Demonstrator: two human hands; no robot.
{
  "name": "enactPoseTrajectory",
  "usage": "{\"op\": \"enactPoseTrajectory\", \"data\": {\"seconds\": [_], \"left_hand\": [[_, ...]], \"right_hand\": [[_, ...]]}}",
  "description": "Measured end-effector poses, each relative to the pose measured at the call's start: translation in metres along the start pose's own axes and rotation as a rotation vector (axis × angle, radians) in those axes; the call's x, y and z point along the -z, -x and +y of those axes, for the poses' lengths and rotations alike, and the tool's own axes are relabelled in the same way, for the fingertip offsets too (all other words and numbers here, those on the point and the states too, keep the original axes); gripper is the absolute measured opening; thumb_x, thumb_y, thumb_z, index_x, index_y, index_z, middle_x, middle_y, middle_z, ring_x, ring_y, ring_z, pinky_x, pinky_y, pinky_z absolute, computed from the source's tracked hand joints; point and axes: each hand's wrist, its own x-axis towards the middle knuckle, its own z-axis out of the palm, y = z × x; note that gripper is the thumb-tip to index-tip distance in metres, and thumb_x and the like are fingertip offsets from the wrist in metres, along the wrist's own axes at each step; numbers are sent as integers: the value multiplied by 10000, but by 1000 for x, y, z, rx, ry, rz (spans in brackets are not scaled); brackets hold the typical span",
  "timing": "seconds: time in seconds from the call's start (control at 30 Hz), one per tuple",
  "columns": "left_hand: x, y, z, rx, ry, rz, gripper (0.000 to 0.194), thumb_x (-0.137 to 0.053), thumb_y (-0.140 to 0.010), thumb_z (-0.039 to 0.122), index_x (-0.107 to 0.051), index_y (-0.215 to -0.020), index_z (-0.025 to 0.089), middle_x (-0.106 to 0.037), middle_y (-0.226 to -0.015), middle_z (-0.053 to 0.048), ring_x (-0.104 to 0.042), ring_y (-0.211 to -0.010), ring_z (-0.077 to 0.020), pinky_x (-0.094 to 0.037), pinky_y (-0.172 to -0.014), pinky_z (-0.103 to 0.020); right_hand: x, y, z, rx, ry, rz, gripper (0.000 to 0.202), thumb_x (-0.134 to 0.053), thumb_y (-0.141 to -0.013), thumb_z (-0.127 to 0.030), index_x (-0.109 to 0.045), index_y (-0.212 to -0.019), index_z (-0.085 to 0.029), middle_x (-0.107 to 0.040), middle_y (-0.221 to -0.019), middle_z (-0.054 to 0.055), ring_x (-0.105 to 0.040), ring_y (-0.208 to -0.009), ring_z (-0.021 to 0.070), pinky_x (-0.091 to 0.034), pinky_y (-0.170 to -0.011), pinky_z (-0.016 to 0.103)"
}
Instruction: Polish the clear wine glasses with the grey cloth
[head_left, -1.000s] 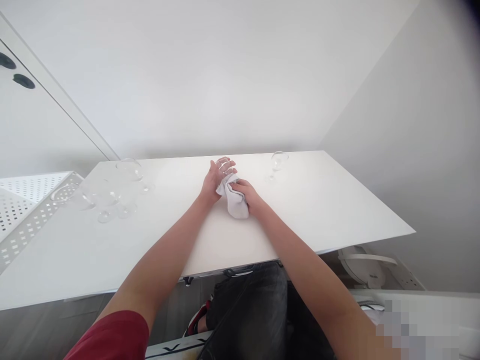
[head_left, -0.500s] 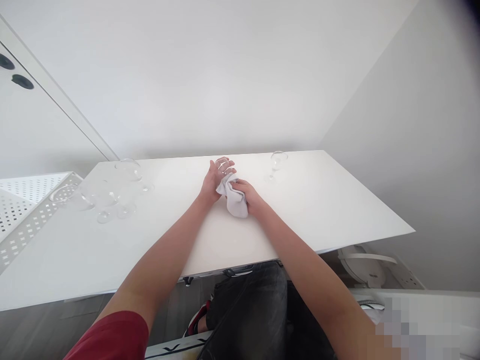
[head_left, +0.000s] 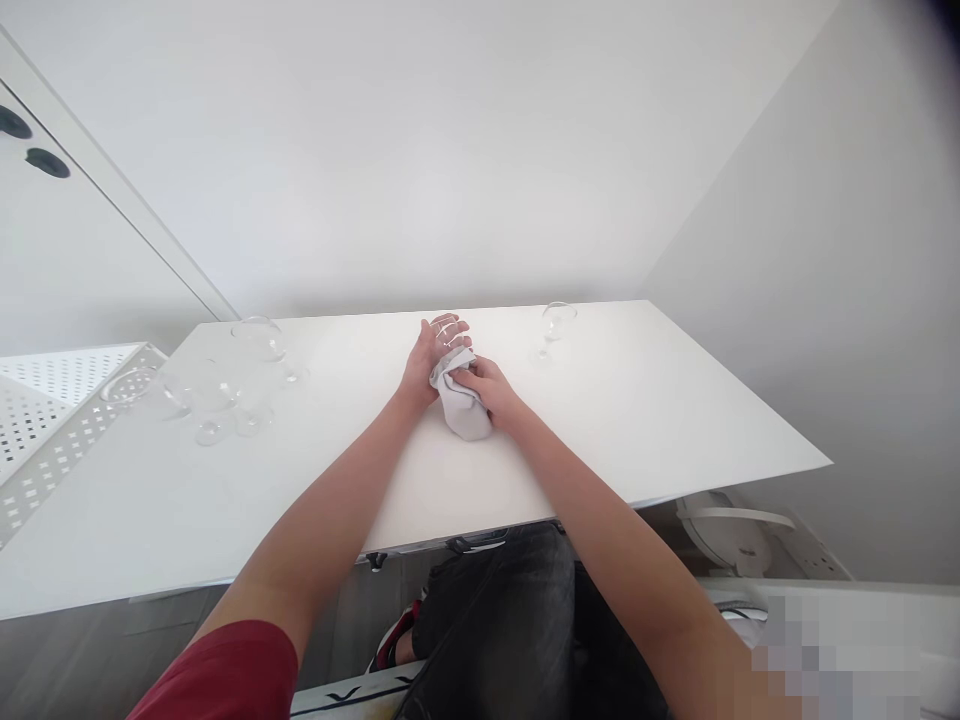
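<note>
Over the middle of the white table, my left hand (head_left: 427,360) is wrapped round the bowl of a clear wine glass (head_left: 448,334), its fingers curled behind the glass. My right hand (head_left: 491,388) grips a pale grey cloth (head_left: 466,408) and presses it against the near part of the glass. The cloth covers the lower part of the glass, so its stem and foot are hidden. A loose end of the cloth hangs toward me.
Several clear stemmed glasses (head_left: 214,390) stand at the table's left side. One more glass (head_left: 557,322) stands right of my hands, near the back edge. The white table (head_left: 660,400) meets a wall behind. A white perforated panel (head_left: 45,400) lies left.
My right hand and the cloth have shifted slightly left round the glass, and the cloth's folds have changed. My left hand has hardly moved.
</note>
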Motion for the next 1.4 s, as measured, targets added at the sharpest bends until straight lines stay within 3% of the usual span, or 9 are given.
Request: {"op": "enactPoseTrajectory", "data": {"seconds": [0.2,0.4,0.6,0.77,0.9,0.97,1.13,1.27,1.4], "left_hand": [[-2,3,0,54,-26,0,547,-623,-854,740,-662,-1081,244,-696,-1102,-77,-706,-878,-192,-579,-755,-324],[-4,4,-4,-58,-146,10,431,-739,-847,579,-643,-1084,232,-707,-1030,-64,-690,-825,-164,-561,-740,-294],[-5,3,-4,52,-62,12,498,-635,-866,692,-631,-1049,229,-710,-926,-56,-707,-813,-189,-566,-741,-318],[-2,1,-7,-62,-225,98,402,-761,-833,534,-636,-1053,221,-742,-920,-62,-703,-849,-183,-537,-744,-289],[3,-1,-5,-16,-121,98,460,-637,-872,668,-639,-982,222,-725,-893,-56,-688,-787,-179,-541,-698,-297],[4,-2,-5,-50,-148,72,468,-646,-862,670,-644,-986,219,-728,-910,-57,-679,-769,-169,-533,-680,-283],[3,-1,-9,-66,-285,1,439,-740,-829,580,-652,-1054,213,-745,-910,-74,-680,-772,-172,-534,-696,-278],[8,-5,-6,-34,-108,114,439,-643,-880,650,-651,-979,222,-727,-933,-63,-673,-777,-167,-545,-675,-271],[18,-13,-2,-175,6,274,431,-594,-909,682,-635,-967,256,-702,-1244,-55,-678,-922,-179,-537,-635,-244]], "right_hand": [[6,2,-4,-175,-138,-179,319,-752,-759,-498,-645,-811,-202,-632,-726,25,-555,-626,175,-479,-673,359],[-1,-1,6,100,225,147,324,-811,-721,-462,-677,-857,-200,-676,-843,20,-583,-816,189,-454,-739,306],[0,4,0,-128,-28,-139,395,-744,-741,-561,-651,-837,-189,-642,-736,45,-590,-716,209,-479,-703,354],[-3,0,4,89,252,147,324,-823,-693,-441,-665,-846,-203,-662,-820,16,-583,-796,189,-453,-725,311],[0,-1,4,-123,4,-89,436,-775,-730,-590,-649,-853,-191,-657,-758,40,-590,-704,201,-471,-673,342],[1,-1,4,-122,45,-121,431,-787,-726,-573,-657,-859,-184,-659,-748,43,-588,-687,199,-467,-662,341],[-3,-1,9,43,273,83,321,-851,-666,-400,-690,-839,-184,-681,-817,19,-598,-795,185,-451,-717,297],[-3,-6,10,-54,-39,115,421,-829,-674,-545,-667,-833,-190,-679,-769,30,-610,-758,194,-463,-693,314],[13,-15,12,77,-64,440,416,-779,-728,-576,-671,-915,-220,-724,-864,47,-658,-897,223,-502,-754,326]]}}
